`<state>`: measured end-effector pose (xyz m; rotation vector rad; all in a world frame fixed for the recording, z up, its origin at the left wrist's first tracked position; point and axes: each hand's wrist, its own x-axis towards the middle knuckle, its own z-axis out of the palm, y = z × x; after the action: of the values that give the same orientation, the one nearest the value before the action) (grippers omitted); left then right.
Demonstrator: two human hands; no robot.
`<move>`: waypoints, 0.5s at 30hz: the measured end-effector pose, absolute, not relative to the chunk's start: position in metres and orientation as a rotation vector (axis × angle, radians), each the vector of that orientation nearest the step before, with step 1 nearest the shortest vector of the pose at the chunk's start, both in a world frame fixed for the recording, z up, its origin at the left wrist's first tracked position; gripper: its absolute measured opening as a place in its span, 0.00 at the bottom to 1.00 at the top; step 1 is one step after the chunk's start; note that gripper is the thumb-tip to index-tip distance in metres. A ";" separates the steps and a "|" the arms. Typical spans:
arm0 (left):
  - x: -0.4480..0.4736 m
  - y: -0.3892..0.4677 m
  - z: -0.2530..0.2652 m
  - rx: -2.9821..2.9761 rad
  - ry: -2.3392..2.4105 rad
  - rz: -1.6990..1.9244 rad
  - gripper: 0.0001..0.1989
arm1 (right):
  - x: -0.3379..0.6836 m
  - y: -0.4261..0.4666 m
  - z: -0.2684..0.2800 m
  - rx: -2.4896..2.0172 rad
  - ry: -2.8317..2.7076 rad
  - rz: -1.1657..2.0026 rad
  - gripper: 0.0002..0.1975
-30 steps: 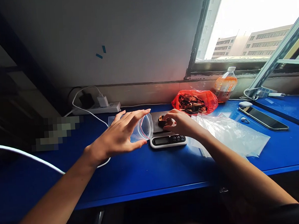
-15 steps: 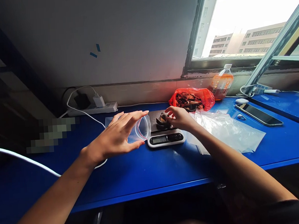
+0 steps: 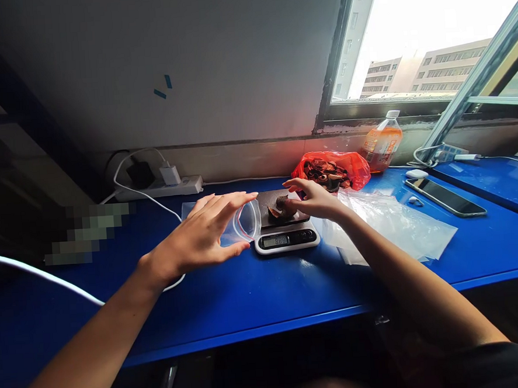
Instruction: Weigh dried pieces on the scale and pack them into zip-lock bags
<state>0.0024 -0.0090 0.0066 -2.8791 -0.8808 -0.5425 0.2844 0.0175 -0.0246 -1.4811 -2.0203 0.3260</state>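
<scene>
My left hand (image 3: 200,235) is curved round the open mouth of a clear zip bag (image 3: 245,221), thumb below and fingers above. The bag's mouth faces right, towards a small digital scale (image 3: 269,251) with a white rim and a dark plate. A few dark, curled pieces of what looks like dried peel (image 3: 283,209) lie on that plate. Over the plate's right side is my right hand (image 3: 315,201), its fingers apart and its thumb close to the pieces; whether it touches them I cannot tell. The digits on the display are too faint to read.
Behind the scale sits a red plastic bag (image 3: 357,167) of similar dark pieces, beside a bottle of orange drink (image 3: 383,142). Flat clear bags (image 3: 401,226), an earphone case (image 3: 416,174) and a phone (image 3: 447,197) lie rightward. A power strip (image 3: 188,186) and white cable (image 3: 44,277) are leftward.
The fingers of my right hand have parted from the dried peel and spread, leaving the pieces on the scale. The display reading has changed. My left hand and the zip bag have stayed put.
</scene>
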 end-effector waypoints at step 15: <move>0.002 -0.011 0.008 -2.899 -0.889 -0.535 0.38 | 0.285 0.020 -0.014 -1.384 -2.101 0.721 0.24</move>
<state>0.0019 -0.0111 0.0083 -2.8987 -0.8891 -0.5352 0.2854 0.0200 -0.0141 -1.3843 -2.1015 0.7211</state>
